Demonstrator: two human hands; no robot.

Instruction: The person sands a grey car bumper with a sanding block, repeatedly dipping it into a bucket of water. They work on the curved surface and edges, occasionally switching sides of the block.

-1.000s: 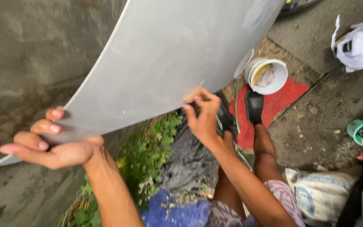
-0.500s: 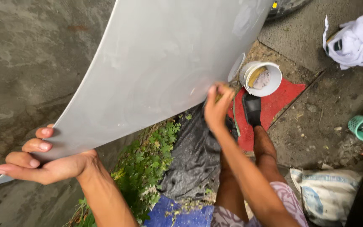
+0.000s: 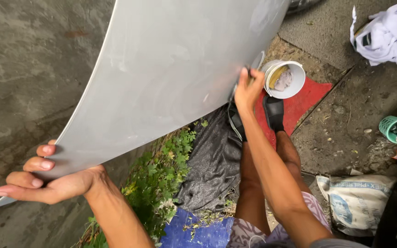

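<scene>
Head view: both hands' grip (image 3: 47, 181) (image 3: 248, 89) holds grey panel (image 3: 175, 69); white bucket (image 3: 285, 79) contains rag.

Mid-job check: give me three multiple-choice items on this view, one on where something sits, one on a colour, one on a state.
1. Where does the white bucket stand?
A. on the red mat
B. on the green plants
C. on the blue tarp

2. What colour is the big curved panel?
A. yellow
B. black
C. light grey

3. How does the left hand meet the panel?
A. it hangs clear of the panel
B. it grips the panel's lower corner, fingers curled over the edge
C. it lies flat on the ground

Answers: 1 A, the bucket sits at the mat's upper end; 2 C, its surface is pale grey throughout; 3 B, the fingers wrap the edge while the right hand presses the far edge.
</scene>
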